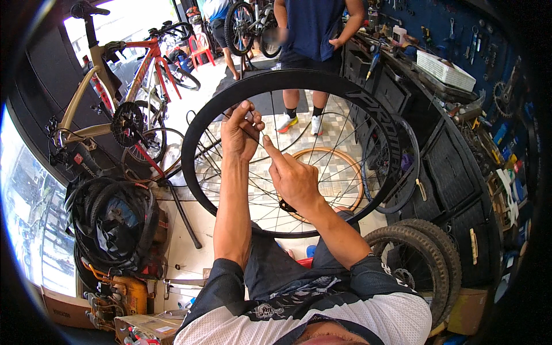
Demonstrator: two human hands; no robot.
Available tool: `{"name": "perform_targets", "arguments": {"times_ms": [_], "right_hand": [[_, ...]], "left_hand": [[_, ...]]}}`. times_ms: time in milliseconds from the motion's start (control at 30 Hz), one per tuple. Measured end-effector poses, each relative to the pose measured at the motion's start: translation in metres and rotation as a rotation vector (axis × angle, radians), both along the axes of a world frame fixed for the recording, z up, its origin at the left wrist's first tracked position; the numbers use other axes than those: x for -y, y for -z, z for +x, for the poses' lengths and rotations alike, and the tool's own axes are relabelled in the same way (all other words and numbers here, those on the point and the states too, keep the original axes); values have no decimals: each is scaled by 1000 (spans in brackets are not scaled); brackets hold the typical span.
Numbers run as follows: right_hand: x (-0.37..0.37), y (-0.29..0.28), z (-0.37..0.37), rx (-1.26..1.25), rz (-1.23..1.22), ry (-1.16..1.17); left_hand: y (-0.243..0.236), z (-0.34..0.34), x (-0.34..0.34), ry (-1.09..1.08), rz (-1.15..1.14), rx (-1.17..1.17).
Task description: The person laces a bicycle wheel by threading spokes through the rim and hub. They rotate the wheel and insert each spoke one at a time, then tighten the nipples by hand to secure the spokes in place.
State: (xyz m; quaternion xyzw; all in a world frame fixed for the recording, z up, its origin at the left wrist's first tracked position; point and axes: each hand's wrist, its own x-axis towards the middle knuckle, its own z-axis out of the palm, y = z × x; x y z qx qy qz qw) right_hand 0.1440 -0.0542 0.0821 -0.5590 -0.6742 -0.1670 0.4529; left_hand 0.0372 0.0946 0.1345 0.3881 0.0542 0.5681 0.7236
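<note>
A bicycle wheel with a deep black rim [202, 109] and thin dark spokes [339, 129] is tilted in front of me, over my lap. My left hand [241, 133] is raised inside the rim's upper left part. Its thumb and fingers are pinched around a spoke, the palm partly toward me. My right hand [294, 179] is over the spokes near the hub [286, 205]. The index finger is stretched up toward the spoke by my left hand, the other fingers are curled, and no held thing shows. Whether the fingertip touches the spoke I cannot tell.
A tan tire [357, 201] lies on the floor beyond the wheel. Knobby tires [428, 253] stand at right, beside black drawers [454, 172]. An orange bicycle frame [144, 69] and a pile of black tires [109, 224] are at left. A person [316, 34] stands ahead.
</note>
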Motion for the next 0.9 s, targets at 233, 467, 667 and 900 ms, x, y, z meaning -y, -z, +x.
{"name": "perform_targets", "arguments": {"times_ms": [233,467,667,900], "right_hand": [[-1,1,1,1,-5,5],[-2,2,-2,6,27,2],[-3,5,-1,-8,46,-7],[-1,3,-2,-14,0,-4]], "left_hand": [[-5,-2,5,107,27,33],[-1,-3,0,17,6,22],[-3,-4,1,89,22,-27],[-2,-4,9,78,103,68]]}}
